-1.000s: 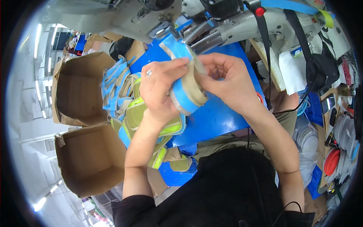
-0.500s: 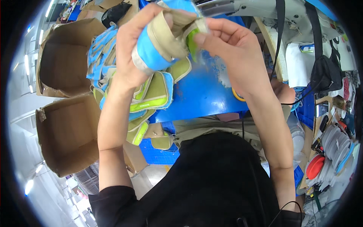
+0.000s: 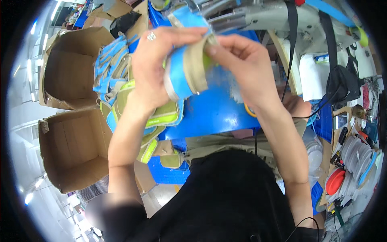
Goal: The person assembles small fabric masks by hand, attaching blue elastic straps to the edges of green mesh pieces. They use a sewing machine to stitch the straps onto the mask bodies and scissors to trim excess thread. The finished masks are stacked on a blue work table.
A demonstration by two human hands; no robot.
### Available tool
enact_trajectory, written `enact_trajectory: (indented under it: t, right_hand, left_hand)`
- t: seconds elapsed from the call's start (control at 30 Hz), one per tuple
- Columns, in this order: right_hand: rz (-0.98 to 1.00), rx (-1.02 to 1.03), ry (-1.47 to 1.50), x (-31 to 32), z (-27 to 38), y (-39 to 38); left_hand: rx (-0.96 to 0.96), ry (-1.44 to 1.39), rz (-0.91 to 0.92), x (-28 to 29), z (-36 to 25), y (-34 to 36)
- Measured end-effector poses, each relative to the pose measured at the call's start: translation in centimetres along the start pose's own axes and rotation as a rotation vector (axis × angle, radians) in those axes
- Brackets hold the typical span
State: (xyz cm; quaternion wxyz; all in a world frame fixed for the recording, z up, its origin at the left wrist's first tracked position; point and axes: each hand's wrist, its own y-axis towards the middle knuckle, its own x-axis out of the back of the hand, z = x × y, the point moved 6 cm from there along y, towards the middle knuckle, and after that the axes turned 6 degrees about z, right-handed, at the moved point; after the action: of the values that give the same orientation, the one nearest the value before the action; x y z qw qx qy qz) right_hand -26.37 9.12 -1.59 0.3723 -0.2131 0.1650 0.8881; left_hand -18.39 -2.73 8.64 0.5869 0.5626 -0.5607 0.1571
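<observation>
The left forearm (image 3: pixel 128 133) and right forearm (image 3: pixel 287 139) reach upward (both bare); the left hand (image 3: pixel 150 66) curls inward, while the right hand (image 3: pixel 254 68) pinches, thumb (image 3: pixel 221 55) near bent fingers (image 3: pixel 243 43).

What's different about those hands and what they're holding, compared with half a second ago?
The left hand has turned, bringing its ring into view, and the blue-and-beige band has turned too, so less of its opening shows. Nothing was let go: the right hand still pinches the band's edge. The green pieces and cardboard boxes stayed put; the camera view shifted slightly.
</observation>
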Motion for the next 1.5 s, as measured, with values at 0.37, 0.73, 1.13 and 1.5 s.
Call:
enact_trajectory:
  t: [0.37,0.73,1.13,1.5]
  right_hand:
    - [-0.02,-0.062,0.158,-0.5,-0.3,-0.4]
    - [-0.021,-0.052,0.026,-0.2,0.1,1.7]
    - [0.025,-0.097,0.021,-0.2,0.4,1.1]
    - [0.004,-0.05,0.063,-0.4,0.2,1.1]
  left_hand:
    - [-0.054,0.268,0.0,0.3,-0.3,1.0]
    - [0.015,0.089,-0.099,0.4,1.3,1.1]
    - [0.453,-0.638,-0.119,0.1,7.2,-1.4]
    - [0.515,-0.792,-0.101,-0.7,5.0,-0.6]
